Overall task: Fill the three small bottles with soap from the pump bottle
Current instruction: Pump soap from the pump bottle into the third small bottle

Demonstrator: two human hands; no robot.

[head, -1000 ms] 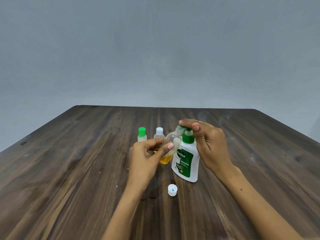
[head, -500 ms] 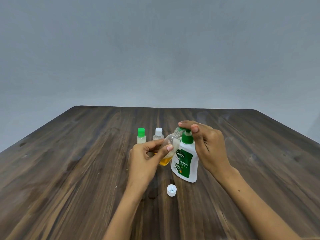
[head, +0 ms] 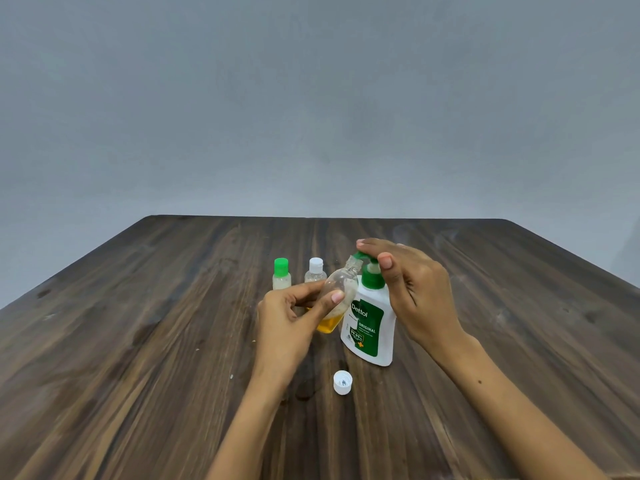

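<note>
Soap pump bottle (head: 369, 323) stands mid-desk (head: 138, 341), right hand (head: 412, 289) with flat fingers on its green pump head. Left hand (head: 291, 317) pinches a tilted, uncapped small bottle (head: 337, 296) at the spout. Two capped small bottles (head: 281, 278) stand behind; loose white cap (head: 343, 382) lies nearer, desk edges well apart.

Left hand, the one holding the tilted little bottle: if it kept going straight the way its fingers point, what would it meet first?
Most likely the pump bottle. The left hand points right and slightly away, holding the small bottle already close against it; depth from one view is uncertain.
</note>
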